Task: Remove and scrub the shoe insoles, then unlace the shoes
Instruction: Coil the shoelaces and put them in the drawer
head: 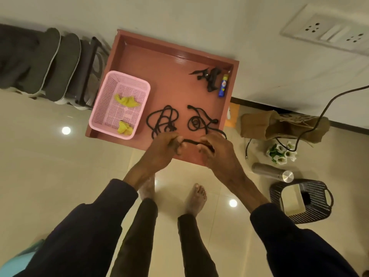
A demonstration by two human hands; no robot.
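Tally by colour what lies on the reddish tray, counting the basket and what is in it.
Pink: 1, basket
Yellow: 2, cloth pieces in the basket
Black: 3, two lace tangles and one unclear dark item
Blue: 1, tube
Total: 7
The lace strand pinched between left hand and right hand counts with the tangles.

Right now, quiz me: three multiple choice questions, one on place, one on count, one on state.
1. Where is the blue tube? A floor; B paper bag; C tray, by its right wall.
2. Yellow cloths in the pink basket? A one; B two; C four.
3. The hands? A both grip one black lace; B flat on tray; C empty.
Answers: C, inside the rim; B, two separate cloths; A, left hand and right hand stretch it between them.
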